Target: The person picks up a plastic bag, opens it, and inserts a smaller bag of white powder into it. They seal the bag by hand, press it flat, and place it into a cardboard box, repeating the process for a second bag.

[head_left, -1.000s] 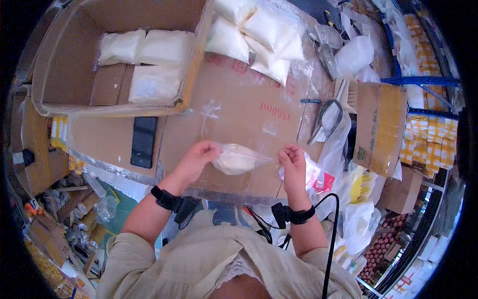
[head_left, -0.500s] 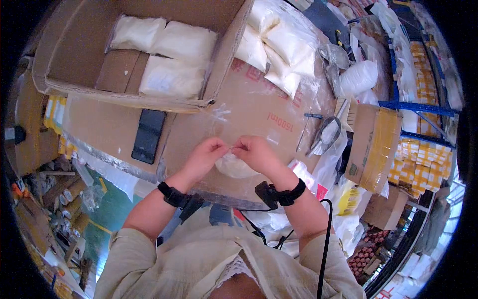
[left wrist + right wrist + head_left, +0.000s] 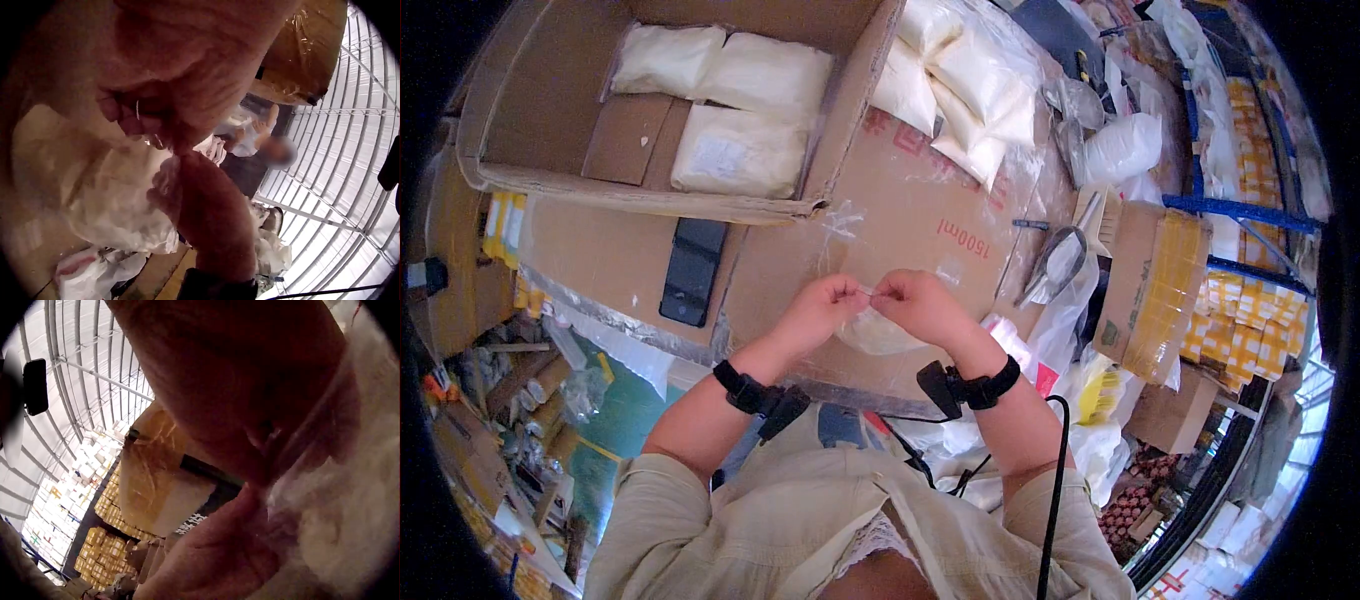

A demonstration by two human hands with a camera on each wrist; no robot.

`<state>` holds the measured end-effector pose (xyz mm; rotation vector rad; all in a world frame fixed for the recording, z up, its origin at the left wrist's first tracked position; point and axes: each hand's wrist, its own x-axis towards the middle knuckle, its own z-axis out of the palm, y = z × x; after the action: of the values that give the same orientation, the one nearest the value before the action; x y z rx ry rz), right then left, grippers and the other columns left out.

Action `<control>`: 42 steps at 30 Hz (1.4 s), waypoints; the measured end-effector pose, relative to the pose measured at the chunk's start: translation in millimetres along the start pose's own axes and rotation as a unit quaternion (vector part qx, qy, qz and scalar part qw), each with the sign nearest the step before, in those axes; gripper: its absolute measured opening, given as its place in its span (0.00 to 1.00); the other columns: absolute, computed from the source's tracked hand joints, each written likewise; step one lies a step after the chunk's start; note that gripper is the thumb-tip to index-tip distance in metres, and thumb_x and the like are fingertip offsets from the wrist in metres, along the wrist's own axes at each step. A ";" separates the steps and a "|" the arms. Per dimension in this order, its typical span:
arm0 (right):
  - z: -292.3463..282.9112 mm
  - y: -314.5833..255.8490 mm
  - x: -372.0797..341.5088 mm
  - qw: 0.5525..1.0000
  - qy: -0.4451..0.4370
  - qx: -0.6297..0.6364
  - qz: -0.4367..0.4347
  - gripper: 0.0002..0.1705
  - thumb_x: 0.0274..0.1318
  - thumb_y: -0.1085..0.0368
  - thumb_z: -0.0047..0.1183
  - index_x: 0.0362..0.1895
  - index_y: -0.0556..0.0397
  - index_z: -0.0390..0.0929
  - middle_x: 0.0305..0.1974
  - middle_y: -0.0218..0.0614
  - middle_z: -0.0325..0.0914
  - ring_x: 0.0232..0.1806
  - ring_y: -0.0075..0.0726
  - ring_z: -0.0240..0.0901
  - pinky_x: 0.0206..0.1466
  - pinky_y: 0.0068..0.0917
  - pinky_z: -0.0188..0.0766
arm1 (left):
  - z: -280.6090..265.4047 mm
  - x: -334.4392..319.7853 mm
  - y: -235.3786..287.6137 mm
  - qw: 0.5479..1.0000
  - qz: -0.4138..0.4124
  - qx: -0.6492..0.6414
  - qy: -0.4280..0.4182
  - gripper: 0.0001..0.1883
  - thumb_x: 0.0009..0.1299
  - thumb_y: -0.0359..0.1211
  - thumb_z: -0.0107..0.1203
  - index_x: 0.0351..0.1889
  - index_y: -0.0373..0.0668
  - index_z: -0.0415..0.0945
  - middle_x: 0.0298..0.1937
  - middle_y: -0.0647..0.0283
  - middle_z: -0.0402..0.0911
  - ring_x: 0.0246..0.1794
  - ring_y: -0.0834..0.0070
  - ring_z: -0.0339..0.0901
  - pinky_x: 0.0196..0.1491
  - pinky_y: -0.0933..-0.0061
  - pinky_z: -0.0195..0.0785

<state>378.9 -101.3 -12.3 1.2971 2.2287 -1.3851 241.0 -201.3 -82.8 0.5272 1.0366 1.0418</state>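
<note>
Both hands meet mid-frame in the head view, fingertips together — the left hand [image 3: 825, 305] and the right hand [image 3: 920, 308] pinching the top edge of a clear bag [image 3: 882, 338]. From up here only its lower part shows, just below the fingers, against the cardboard sheet [image 3: 785, 265]. Over to the left wrist, and there's far more of it: crinkled film and pale contents across the left of the frame. That view alone picks out another person [image 3: 250, 137], right of centre, with a ribbed roof [image 3: 350, 162] at the right. The right wrist gives stacked yellow cartons [image 3: 100, 559] at lower left.

Back to the surface — a phone [image 3: 693, 272] at left, a big box [image 3: 670, 206] holding filled bags [image 3: 745, 150] at upper left, a pile of pillowy packs [image 3: 985, 85] at top centre, a scoop [image 3: 1060, 265] right of centre.
</note>
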 end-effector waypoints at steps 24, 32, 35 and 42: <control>1.2 0.8 -3.3 0.999 0.021 0.038 -0.010 0.09 0.48 0.65 0.53 0.28 0.59 0.75 0.22 0.35 0.73 0.25 0.24 0.67 0.30 0.24 0.66 | -4.8 -4.9 11.5 0.999 0.021 0.044 0.017 0.06 0.65 0.31 0.50 0.34 0.38 0.72 0.31 0.70 0.75 0.34 0.84 0.69 0.40 0.80 0.63; 5.2 -10.3 -0.8 0.997 0.055 -0.044 -0.039 0.09 0.45 0.64 0.53 0.27 0.59 0.73 0.23 0.43 0.73 0.24 0.35 0.70 0.29 0.30 0.66 | -2.8 -2.5 11.4 0.993 0.033 0.108 0.023 0.04 0.66 0.30 0.48 0.32 0.41 0.70 0.30 0.73 0.71 0.32 0.86 0.65 0.38 0.82 0.61; 10.7 -4.8 -0.2 0.996 0.071 -0.041 -0.045 0.09 0.44 0.65 0.53 0.27 0.58 0.73 0.22 0.43 0.73 0.23 0.35 0.69 0.28 0.30 0.66 | -1.1 -2.0 14.4 0.979 0.061 0.190 0.048 0.05 0.65 0.30 0.49 0.33 0.38 0.70 0.29 0.68 0.74 0.31 0.82 0.68 0.37 0.79 0.64; -11.8 54.9 -33.9 0.995 0.081 0.002 -0.059 0.08 0.46 0.64 0.51 0.27 0.57 0.73 0.23 0.43 0.72 0.25 0.41 0.70 0.29 0.32 0.66 | -6.0 5.3 -11.6 0.987 0.062 0.126 0.076 0.05 0.65 0.30 0.48 0.32 0.38 0.68 0.29 0.68 0.71 0.32 0.81 0.66 0.39 0.77 0.62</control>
<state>444.0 -101.6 -20.3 1.3427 2.4469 -1.3681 241.5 -202.4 -96.9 0.7329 1.2942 1.0803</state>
